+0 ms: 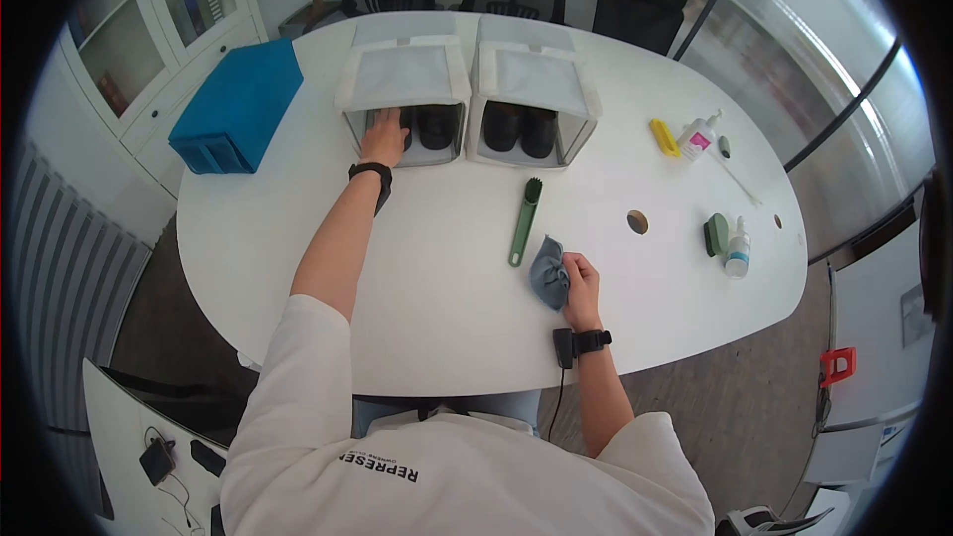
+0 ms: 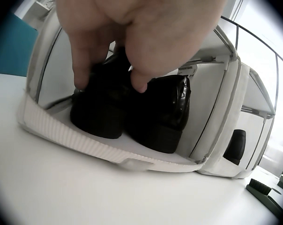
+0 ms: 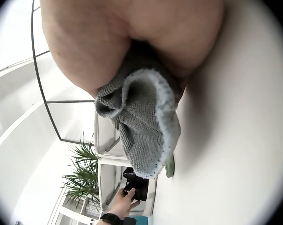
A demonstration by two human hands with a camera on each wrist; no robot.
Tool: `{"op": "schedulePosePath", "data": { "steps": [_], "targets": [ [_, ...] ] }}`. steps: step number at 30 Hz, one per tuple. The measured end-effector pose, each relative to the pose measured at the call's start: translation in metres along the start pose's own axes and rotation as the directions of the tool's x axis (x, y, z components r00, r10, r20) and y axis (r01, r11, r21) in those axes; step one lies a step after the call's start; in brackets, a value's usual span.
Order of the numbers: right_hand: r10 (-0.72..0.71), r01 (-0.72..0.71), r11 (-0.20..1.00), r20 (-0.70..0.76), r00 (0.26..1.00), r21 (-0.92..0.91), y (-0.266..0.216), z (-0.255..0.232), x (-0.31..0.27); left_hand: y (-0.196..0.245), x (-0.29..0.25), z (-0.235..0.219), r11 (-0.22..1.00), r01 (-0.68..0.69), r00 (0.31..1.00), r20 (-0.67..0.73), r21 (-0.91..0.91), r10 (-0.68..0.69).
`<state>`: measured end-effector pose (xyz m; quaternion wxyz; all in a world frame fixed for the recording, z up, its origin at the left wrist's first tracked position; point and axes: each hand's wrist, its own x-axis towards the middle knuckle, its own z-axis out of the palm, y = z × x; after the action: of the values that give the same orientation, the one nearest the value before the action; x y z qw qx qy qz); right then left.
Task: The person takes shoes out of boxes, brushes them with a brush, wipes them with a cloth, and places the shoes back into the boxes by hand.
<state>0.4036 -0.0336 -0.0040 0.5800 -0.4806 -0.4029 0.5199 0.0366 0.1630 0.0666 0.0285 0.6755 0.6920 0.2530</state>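
My left hand (image 1: 382, 139) reaches through the open front of the left white storage box (image 1: 401, 79). In the left wrist view its thumb and fingers straddle the upper heel part of a glossy black shoe (image 2: 97, 112), gripping it. The shoe's mate (image 2: 162, 110) stands close on its right, heel toward the opening. The toes of both are hidden deeper in the box. Over the near part of the table, my right hand (image 1: 584, 293) pinches a bunched grey-blue cloth (image 1: 549, 276), which hangs in folds with a pale fuzzy edge in the right wrist view.
A second white box (image 1: 536, 79) with black shoes (image 1: 521, 129) adjoins on the right. A green long-handled brush (image 1: 524, 223) lies before it. Toward the right are a yellow object (image 1: 664, 138), pump bottle (image 1: 699, 135), green brush (image 1: 717, 235) and spray bottle (image 1: 738, 250). A blue case (image 1: 238, 104) sits left.
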Motion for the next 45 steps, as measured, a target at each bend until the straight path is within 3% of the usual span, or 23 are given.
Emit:
{"op": "schedulePosePath", "data": {
  "steps": [1,4,5,7,8,10,11,13,15,18,20,26,29,33,35,36,38,39,41,43,45],
  "targets": [
    [-0.018,0.018,1.000,0.001,1.000,0.007,0.001,0.000,0.002,-0.004,0.001,-0.001,1.000,-0.011,1.000,-0.016,0.002,0.011],
    [-0.036,0.037,0.999,-0.011,0.999,0.039,0.007,-0.004,0.000,-0.015,-0.015,0.000,0.953,-0.118,0.993,-0.052,-0.279,0.108],
    [-0.047,0.048,0.998,-0.019,0.999,0.047,0.007,-0.003,-0.001,-0.015,-0.025,-0.002,0.952,-0.133,0.991,-0.060,-0.276,0.121],
    [-0.063,0.064,0.996,-0.027,0.998,0.061,0.008,-0.003,-0.003,-0.020,-0.056,-0.006,0.891,-0.302,0.943,-0.244,-0.340,0.227],
    [-0.060,0.062,0.996,-0.040,0.997,0.058,0.008,-0.004,-0.004,-0.017,-0.079,-0.020,0.883,-0.285,0.951,-0.225,-0.373,0.212],
    [-0.054,0.057,0.997,-0.052,0.997,0.057,0.013,-0.008,-0.008,-0.012,-0.132,-0.054,0.827,-0.194,0.979,-0.159,-0.527,0.129],
    [-0.006,0.021,0.990,-0.104,0.995,0.139,0.016,-0.014,-0.009,-0.015,-0.157,-0.067,0.764,-0.120,0.992,-0.108,-0.634,0.066],
    [0.043,-0.009,0.973,-0.143,0.989,0.232,0.013,-0.023,-0.018,-0.021,-0.207,-0.089,0.622,-0.088,0.991,-0.130,-0.778,-0.023],
    [0.147,-0.078,0.928,-0.165,0.975,0.365,-0.012,-0.031,-0.046,-0.021,-0.256,-0.117,0.547,-0.055,0.984,-0.137,-0.835,-0.111],
    [0.156,-0.031,0.901,-0.257,0.954,0.432,-0.018,-0.053,-0.071,-0.043,-0.309,-0.137,0.546,-0.089,0.964,-0.210,-0.833,-0.162],
    [0.161,-0.017,0.894,-0.286,0.945,0.448,-0.025,-0.064,-0.087,-0.048,-0.329,-0.150,0.538,-0.030,0.927,-0.225,-0.843,-0.301],
    [0.202,-0.011,0.804,-0.256,0.945,0.595,-0.037,-0.073,-0.118,-0.045,-0.333,-0.162,0.499,-0.076,0.832,-0.331,-0.863,-0.446],
    [0.202,0.009,0.825,-0.310,0.929,0.565,-0.038,-0.075,-0.117,-0.046,-0.331,-0.157,0.503,-0.093,0.847,-0.334,-0.860,-0.415],
    [0.208,-0.058,0.839,-0.220,0.953,0.541,-0.046,-0.067,-0.093,-0.044,-0.312,-0.153,0.429,-0.075,0.855,-0.280,-0.900,-0.437],
    [0.168,-0.073,0.897,-0.182,0.969,0.436,-0.039,-0.063,-0.068,-0.033,-0.296,-0.152,0.307,-0.030,0.886,-0.167,-0.951,-0.433],
    [0.130,-0.051,0.926,-0.190,0.973,0.375,-0.036,-0.058,-0.058,-0.033,-0.290,-0.149,0.306,-0.017,0.885,-0.157,-0.952,-0.438],
    [0.057,0.003,0.959,-0.204,0.977,0.283,-0.024,-0.052,-0.031,-0.033,-0.276,-0.138,0.101,-0.009,0.906,-0.051,-0.995,-0.421],
    [0.026,0.030,0.967,-0.213,0.977,0.253,-0.014,-0.053,-0.020,-0.033,-0.273,-0.132,0.100,-0.002,0.906,-0.044,-0.995,-0.421],
    [0.026,0.033,0.966,-0.223,0.975,0.255,-0.003,-0.044,-0.007,-0.029,-0.268,-0.118,-0.059,0.036,0.906,0.057,-0.998,-0.420],
    [0.026,0.032,0.972,-0.245,0.969,0.231,0.008,-0.038,-0.006,-0.018,-0.273,-0.108,-0.086,0.054,0.916,0.084,-0.995,-0.393],
    [-0.074,0.096,0.988,-0.180,0.981,0.117,0.014,-0.037,-0.007,-0.006,-0.282,-0.101,-0.110,0.107,0.926,0.139,-0.988,-0.351]
  ]
}}
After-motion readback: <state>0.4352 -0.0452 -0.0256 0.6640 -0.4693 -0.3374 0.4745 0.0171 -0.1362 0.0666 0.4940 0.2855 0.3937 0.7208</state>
